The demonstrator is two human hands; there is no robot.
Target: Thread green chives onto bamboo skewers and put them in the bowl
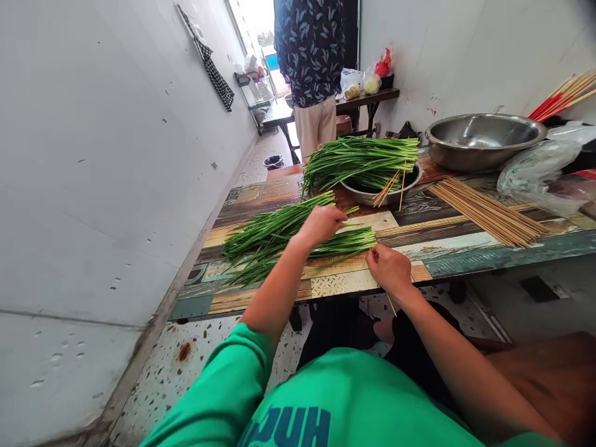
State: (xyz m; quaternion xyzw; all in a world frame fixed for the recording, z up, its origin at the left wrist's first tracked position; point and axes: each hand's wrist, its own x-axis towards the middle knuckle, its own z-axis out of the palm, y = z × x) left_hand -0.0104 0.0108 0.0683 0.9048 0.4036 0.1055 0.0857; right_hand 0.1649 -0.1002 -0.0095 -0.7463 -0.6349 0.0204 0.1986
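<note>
A bunch of long green chives (347,241) lies on the table in front of me, its pale cut ends toward the right. Another pile of chives (274,226) rests just behind and to its left. My left hand (323,225) is over the chives, fingers closed, with a few stalks poking out past the fingertips. At the table's front edge, my right hand (391,268) is closed beside the cut ends. It pinches a thin bamboo skewer (392,305), whose lower end shows below the hand; the rest is hidden.
Behind, more chives (363,155) heap over a metal bowl (367,197) with several skewers on its rim. Bamboo skewers (488,211) lie to the right, near a large steel basin (484,146) and a plastic bag (535,171). A person (310,56) stands beyond the table.
</note>
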